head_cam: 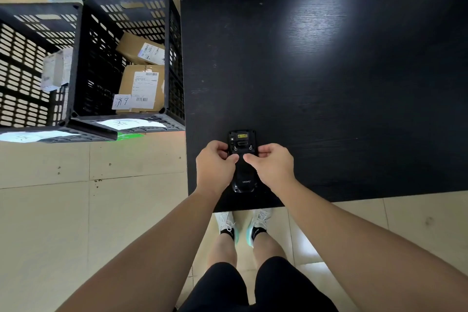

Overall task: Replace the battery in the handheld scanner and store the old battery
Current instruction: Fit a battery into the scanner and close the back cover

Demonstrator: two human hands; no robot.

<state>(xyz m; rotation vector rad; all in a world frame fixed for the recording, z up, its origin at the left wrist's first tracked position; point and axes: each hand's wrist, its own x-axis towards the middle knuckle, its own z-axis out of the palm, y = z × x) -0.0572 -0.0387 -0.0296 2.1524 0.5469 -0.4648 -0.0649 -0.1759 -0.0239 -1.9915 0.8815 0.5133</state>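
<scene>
Near table (329, 83) front edge, scanner (242, 159) lies face-down — left hand (215, 167) & right hand (272, 166) pinch its sides, thumbs on batt cover. Step: opening it — next needs latches released, cover slid off.

This looks like a parcel depot or courier sorting room. At the left of the frame, two black slotted plastic crates (76, 63) stand on a tiled floor (101, 210), holding cardboard parcels (141, 86) with barcode shipping labels, beside a bare black work table (329, 83).
</scene>
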